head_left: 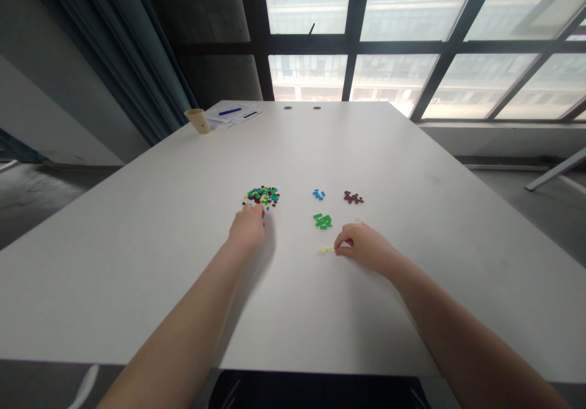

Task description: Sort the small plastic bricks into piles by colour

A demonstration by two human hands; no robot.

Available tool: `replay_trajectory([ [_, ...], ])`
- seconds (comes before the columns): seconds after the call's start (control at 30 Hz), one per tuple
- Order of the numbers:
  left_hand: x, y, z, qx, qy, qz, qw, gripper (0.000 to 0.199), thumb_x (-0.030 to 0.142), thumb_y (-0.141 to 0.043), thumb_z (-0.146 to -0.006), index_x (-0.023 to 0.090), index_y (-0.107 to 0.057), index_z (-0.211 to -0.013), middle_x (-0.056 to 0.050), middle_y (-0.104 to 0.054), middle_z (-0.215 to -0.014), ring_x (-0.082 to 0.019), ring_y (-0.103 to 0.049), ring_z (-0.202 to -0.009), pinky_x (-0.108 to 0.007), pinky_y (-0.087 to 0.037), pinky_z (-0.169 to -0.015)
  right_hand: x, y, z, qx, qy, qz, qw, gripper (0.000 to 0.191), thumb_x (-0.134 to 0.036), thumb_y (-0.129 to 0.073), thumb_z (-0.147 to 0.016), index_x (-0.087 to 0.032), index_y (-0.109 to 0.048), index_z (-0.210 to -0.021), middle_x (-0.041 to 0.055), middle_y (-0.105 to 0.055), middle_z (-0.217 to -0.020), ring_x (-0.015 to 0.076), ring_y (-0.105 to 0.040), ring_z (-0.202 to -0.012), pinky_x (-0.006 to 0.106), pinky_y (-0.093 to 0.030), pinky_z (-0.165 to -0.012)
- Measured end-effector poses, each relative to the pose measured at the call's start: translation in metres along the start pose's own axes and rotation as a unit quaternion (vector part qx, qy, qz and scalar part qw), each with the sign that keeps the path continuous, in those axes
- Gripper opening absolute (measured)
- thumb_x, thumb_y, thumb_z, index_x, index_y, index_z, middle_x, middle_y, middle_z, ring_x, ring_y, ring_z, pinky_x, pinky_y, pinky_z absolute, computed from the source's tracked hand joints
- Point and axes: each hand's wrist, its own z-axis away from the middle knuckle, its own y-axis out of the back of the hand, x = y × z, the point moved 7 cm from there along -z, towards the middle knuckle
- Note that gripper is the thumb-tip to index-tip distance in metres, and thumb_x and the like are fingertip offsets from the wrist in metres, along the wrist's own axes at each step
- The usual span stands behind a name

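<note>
The right hand (pixel 366 249) rests just beside yellow bricks (pixel 326 249) on the bench (pixel 114 262), and the left hand (pixel 247 227) touches a mixed brick pile (pixel 262 197); whether either grip is clamped, I cannot tell. Beyond lie green bricks (pixel 323 220), blue bricks (pixel 318 195), dark red bricks (pixel 353 197), and, at upper left, a cup (pixel 198 120).

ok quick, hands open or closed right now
Left hand: curled at the mixed pile of small bricks; holding cannot be told.
Right hand: curled beside the pale yellow bricks; holding cannot be told.
</note>
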Motion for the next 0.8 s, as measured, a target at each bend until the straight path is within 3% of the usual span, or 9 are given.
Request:
replay_trajectory([
  [0.2, -0.002, -0.005, -0.007, 0.002, -0.012, 0.016, 1.0, 0.025, 0.013, -0.044, -0.076, 0.013, -0.059, -0.096, -0.014, -0.061, -0.099, -0.025, -0.058, -0.093, -0.032, -0.043, -0.081, -0.001, 0.002, -0.001, -0.002, -0.015, 0.0, 1.0, 0.009, -0.02, -0.063, -0.071, -0.023, -0.071, -0.073, -0.0001, -0.059, -0.069, 0.0116, -0.049, -0.063, 0.024, -0.033, -0.059],
  [0.47, -0.001, -0.004, -0.008, 0.0, -0.028, 0.021, 0.999, 0.022, 0.016, -0.044, -0.075, 0.017, -0.061, -0.088, -0.01, -0.062, -0.09, -0.023, -0.059, -0.084, -0.031, -0.045, -0.075, 0.012, 0.038, 0.006, 0.085, -0.051, -0.016, 0.995, 0.023, -0.034, -0.052, -0.081, -0.02, -0.069, -0.073, 0.0022, -0.061, -0.069, 0.0125, -0.049, -0.061, 0.024, -0.034, -0.058],
  [0.63, 0.005, 0.002, -0.006, 0.031, -0.046, 0.008, 0.998, 0.023, 0.016, -0.041, -0.076, 0.016, -0.061, -0.087, -0.012, -0.06, -0.098, -0.023, -0.057, -0.091, -0.031, -0.043, -0.081, 0.009, 0.036, 0.006, 0.084, -0.039, -0.002, 0.996, 0.027, -0.038, -0.051, -0.081, -0.019, -0.067, -0.069, 0.0023, -0.059, -0.065, 0.0119, -0.047, -0.058, 0.024, -0.032, -0.055],
  [0.8, 0.009, 0.016, -0.001, 0.065, -0.052, 0.067, 0.994, 0.023, 0.017, -0.038, -0.078, 0.016, -0.06, -0.086, -0.011, -0.063, -0.092, -0.022, -0.058, -0.083, -0.032, -0.044, -0.076, 0.005, 0.032, 0.006, 0.08, -0.025, -0.004, 0.996, 0.026, -0.035, -0.051, -0.081, -0.019, -0.067, -0.069, 0.002, -0.058, -0.064, 0.0118, -0.047, -0.057, 0.024, -0.032, -0.054],
])
